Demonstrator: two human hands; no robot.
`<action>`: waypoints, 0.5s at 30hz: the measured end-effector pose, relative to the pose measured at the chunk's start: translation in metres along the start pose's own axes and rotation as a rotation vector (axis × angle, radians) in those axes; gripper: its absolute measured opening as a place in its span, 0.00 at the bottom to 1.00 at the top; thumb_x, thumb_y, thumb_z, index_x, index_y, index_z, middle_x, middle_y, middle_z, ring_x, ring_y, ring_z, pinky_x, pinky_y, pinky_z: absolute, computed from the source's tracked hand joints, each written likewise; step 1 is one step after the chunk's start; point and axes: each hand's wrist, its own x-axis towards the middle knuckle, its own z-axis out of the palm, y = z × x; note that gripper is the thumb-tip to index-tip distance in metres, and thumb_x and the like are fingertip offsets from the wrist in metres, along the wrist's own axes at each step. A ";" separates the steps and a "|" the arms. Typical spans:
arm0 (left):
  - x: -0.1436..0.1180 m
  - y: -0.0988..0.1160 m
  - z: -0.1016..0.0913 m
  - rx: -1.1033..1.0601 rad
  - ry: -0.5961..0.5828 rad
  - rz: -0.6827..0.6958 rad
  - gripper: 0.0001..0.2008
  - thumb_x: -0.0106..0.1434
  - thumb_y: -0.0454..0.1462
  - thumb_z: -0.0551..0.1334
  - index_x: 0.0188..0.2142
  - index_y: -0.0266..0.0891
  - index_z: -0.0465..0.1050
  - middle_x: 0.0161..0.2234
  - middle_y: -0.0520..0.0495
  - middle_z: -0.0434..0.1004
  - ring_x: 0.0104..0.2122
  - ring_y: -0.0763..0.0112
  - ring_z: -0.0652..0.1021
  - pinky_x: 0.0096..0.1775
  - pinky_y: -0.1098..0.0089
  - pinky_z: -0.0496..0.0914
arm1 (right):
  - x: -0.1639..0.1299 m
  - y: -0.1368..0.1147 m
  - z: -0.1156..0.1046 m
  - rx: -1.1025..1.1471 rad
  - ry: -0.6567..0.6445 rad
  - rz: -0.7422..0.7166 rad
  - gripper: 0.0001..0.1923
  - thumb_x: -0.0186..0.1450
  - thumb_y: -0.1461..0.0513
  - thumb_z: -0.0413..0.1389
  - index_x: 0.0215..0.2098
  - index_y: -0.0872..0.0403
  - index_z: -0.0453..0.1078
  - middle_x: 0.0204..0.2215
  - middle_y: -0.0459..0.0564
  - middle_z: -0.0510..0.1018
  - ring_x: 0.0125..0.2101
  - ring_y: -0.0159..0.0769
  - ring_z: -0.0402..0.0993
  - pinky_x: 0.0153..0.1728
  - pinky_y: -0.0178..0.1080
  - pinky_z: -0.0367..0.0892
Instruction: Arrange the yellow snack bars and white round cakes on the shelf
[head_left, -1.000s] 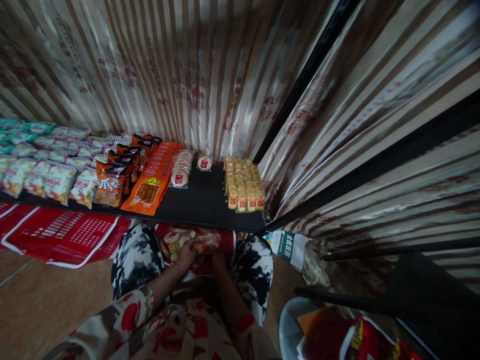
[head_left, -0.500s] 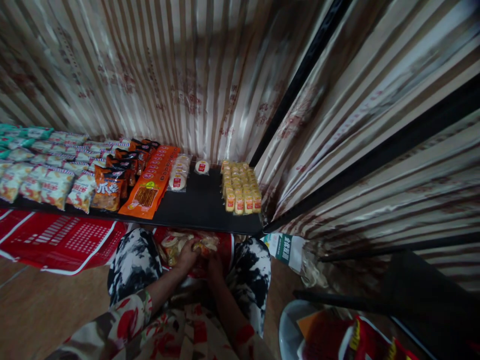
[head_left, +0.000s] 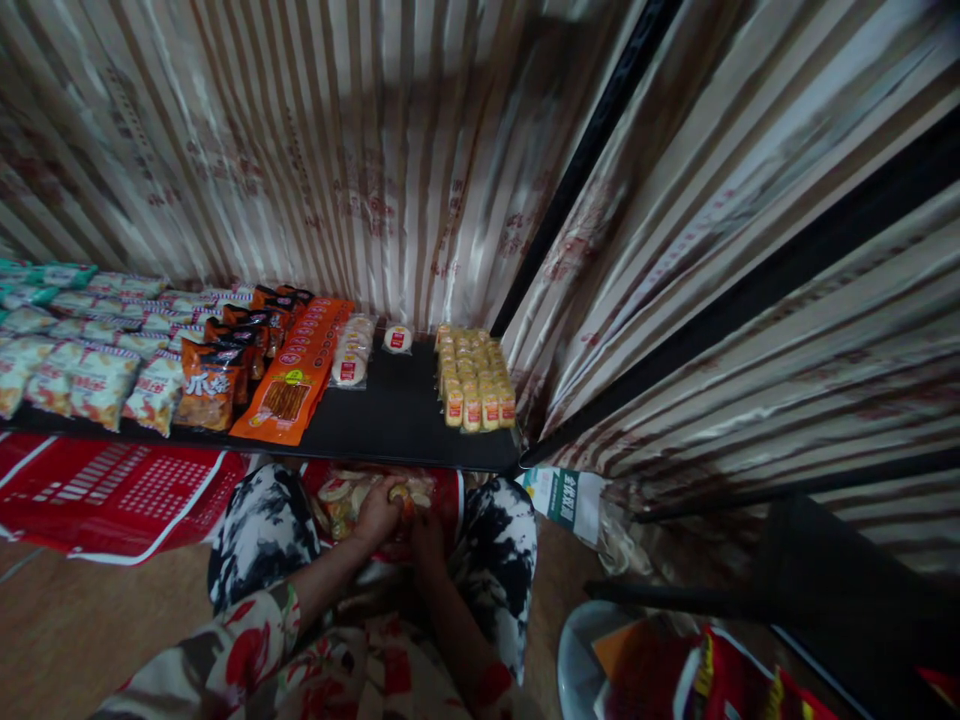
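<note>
The head view shows the left hand with its fingers curled around a small round snack pack, just above a red box that stands on the floor between the person's knees. The right hand lies just beside it at the box; whether its fingers grip anything cannot be seen. Inside the box lie more round packs, loosely piled. Above the box is a black shelf, which carries a block of yellow packs, a short row of round packs, orange packets and bags of chips. A red basket lies on the floor to the left.
</note>
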 end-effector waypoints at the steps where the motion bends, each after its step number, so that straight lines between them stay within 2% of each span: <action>1: 0.000 0.003 -0.001 0.002 -0.003 0.012 0.19 0.54 0.25 0.54 0.44 0.37 0.72 0.43 0.46 0.73 0.45 0.69 0.72 0.51 0.69 0.63 | -0.001 -0.003 -0.001 -0.004 0.006 -0.002 0.10 0.52 0.57 0.51 0.29 0.51 0.71 0.31 0.54 0.79 0.34 0.44 0.75 0.39 0.43 0.68; 6: 0.000 0.016 -0.003 0.015 0.007 0.101 0.20 0.53 0.25 0.54 0.44 0.39 0.73 0.43 0.47 0.73 0.45 0.69 0.72 0.51 0.69 0.63 | -0.005 -0.017 -0.008 -0.039 0.025 -0.034 0.14 0.54 0.58 0.49 0.35 0.53 0.71 0.38 0.54 0.78 0.40 0.44 0.73 0.45 0.44 0.65; 10: 0.000 0.026 -0.003 -0.014 0.004 0.174 0.21 0.53 0.26 0.53 0.44 0.40 0.73 0.44 0.48 0.72 0.46 0.70 0.72 0.52 0.70 0.63 | -0.005 -0.028 -0.014 -0.150 0.060 -0.147 0.16 0.56 0.57 0.48 0.38 0.55 0.71 0.40 0.56 0.76 0.43 0.44 0.71 0.48 0.43 0.62; 15: 0.002 0.039 -0.001 0.002 0.011 0.205 0.21 0.53 0.27 0.53 0.46 0.40 0.71 0.44 0.47 0.72 0.46 0.68 0.72 0.51 0.70 0.64 | -0.004 -0.040 -0.022 -0.244 0.102 -0.239 0.18 0.59 0.55 0.45 0.40 0.54 0.70 0.41 0.55 0.76 0.43 0.42 0.70 0.48 0.42 0.62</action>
